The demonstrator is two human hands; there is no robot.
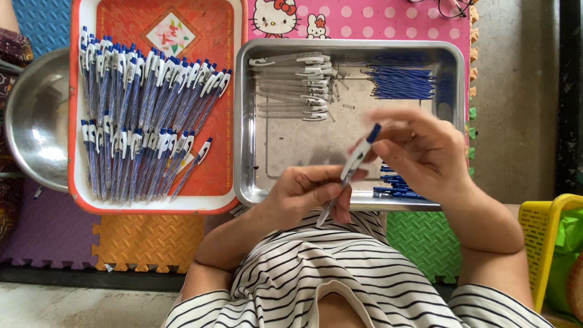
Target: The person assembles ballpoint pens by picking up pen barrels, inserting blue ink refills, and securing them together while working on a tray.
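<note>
Both hands grip one blue-and-white pen: left hand closed round the lower barrel, right hand pinching the blue top end, apparently. Long axis slants up-right, over metal tray's near rim. Beyond: loose barrels, refills; finished pens on red tray leftward.
</note>
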